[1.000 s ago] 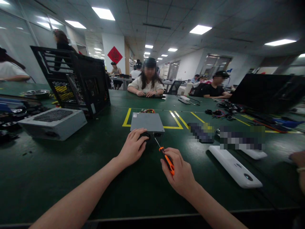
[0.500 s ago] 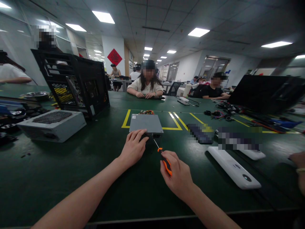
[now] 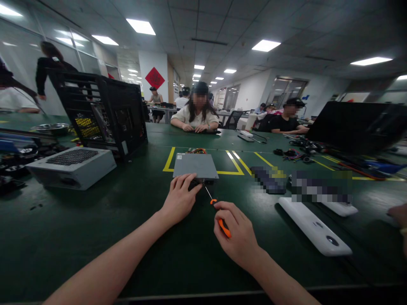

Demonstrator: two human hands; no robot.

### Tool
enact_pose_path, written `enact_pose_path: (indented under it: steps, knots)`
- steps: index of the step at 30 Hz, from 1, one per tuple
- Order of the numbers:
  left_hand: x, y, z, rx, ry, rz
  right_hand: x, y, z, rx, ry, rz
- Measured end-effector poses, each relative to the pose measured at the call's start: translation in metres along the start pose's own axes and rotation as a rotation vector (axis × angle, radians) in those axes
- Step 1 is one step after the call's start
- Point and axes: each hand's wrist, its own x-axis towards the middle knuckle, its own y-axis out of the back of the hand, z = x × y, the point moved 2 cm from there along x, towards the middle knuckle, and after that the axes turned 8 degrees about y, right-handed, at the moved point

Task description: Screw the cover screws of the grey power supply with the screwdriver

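Note:
A flat grey computer power supply [image 3: 197, 164] lies on the green table in front of me, with coloured wires at its far side. My left hand [image 3: 179, 198] grips its near edge, fingers over the top and thumb stretched toward the screwdriver's tip. My right hand [image 3: 239, 234] is closed around an orange and black screwdriver [image 3: 224, 228]. The thin shaft points up and left to the near face of the power supply, beside my left thumb. Whether the tip sits in a screw is too small to tell.
At left stand another power supply [image 3: 73, 167] and an open black computer case [image 3: 124, 114]. A phone-like dark object [image 3: 267, 180] and a white device [image 3: 314, 226] lie to the right, with cables [image 3: 294, 154] farther back. People sit across the table.
My left thumb has moved right, closer to the screwdriver tip. My right fingers have shifted on the handle. The view has shifted slightly.

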Motion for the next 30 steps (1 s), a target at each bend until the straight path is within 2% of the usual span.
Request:
enact_pose_path:
  steps: [5, 7, 12, 14, 18, 24, 30]
  knots:
    - [0.0005, 0.0002, 0.0001, 0.027, -0.010, -0.008, -0.0014, 0.0014, 0.0030, 0.053, -0.123, 0.024]
    - [0.0006, 0.0001, 0.0000, 0.035, -0.016, -0.016, -0.0029, 0.0002, 0.0040, 0.059, -0.101, 0.036]
    - [0.0005, 0.0003, 0.0006, 0.042, -0.023, -0.013, -0.0028, -0.0014, 0.0024, -0.017, 0.043, -0.039]
    - [0.0004, 0.0006, 0.0009, 0.033, -0.025, -0.005, -0.0013, 0.0001, 0.0018, 0.016, 0.032, -0.042]
    - [0.0003, 0.0004, 0.0013, 0.032, -0.027, -0.014, -0.0007, 0.0011, 0.0037, 0.104, -0.078, -0.027]
    - [0.0004, -0.0006, 0.0010, 0.023, -0.024, 0.000, -0.0008, -0.0009, 0.0030, 0.119, 0.007, -0.122]
    - [0.0001, -0.0016, 0.0008, 0.035, -0.013, -0.007, 0.0031, 0.0028, 0.0012, 0.151, -0.007, -0.090]
